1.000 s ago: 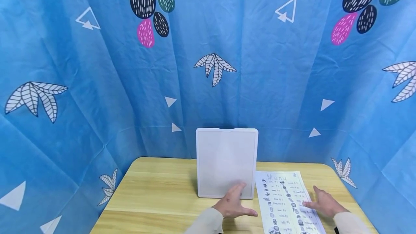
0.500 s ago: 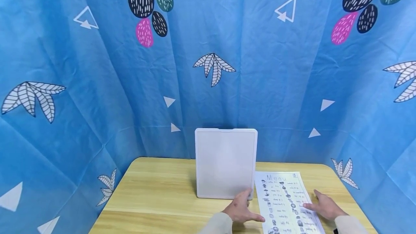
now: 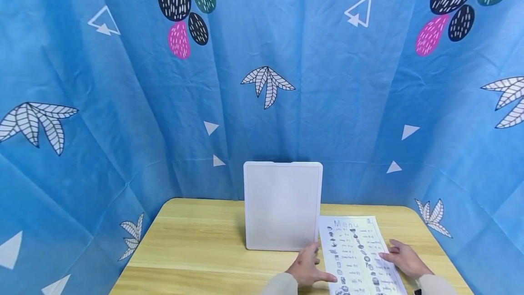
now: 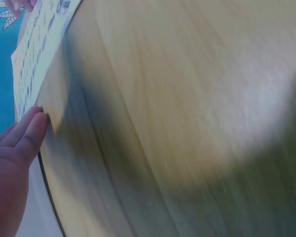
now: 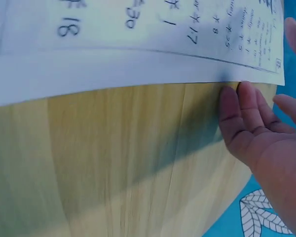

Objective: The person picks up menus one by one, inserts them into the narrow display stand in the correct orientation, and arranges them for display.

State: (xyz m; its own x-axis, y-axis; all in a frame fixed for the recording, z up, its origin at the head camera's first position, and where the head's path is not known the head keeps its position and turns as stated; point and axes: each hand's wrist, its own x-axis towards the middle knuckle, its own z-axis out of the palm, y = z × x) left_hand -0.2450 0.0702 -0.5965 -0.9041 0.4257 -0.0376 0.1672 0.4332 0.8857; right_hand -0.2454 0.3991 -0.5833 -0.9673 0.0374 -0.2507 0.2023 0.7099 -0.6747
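**Tips for handling a floppy menu sheet with both hands**

Menu sheet (image 3: 360,256) flat on the counter (image 3: 192,240), just to the right of an upright white board (image 3: 283,204). Left grip (image 3: 307,265) at the left edge, fairly straight, thumb stretched over the margin, no pinch visible. Can't tell about contact with the board's lower corner, tbh. Right grip (image 3: 407,258) loose too, thumb over the right edge, fingers lightly bent beside it, not clamped on anything.

Step in hand, at a guess: getting control of the sheet from both sides. Go light and even, moving left and right together. No squeezing inward, or hello buckle in the middle, probably. For a firmer hold, thumb on top, fingertips underneath, right at the margins. Also watch the left knuckles, super close to that board. Easy to bump, imo.
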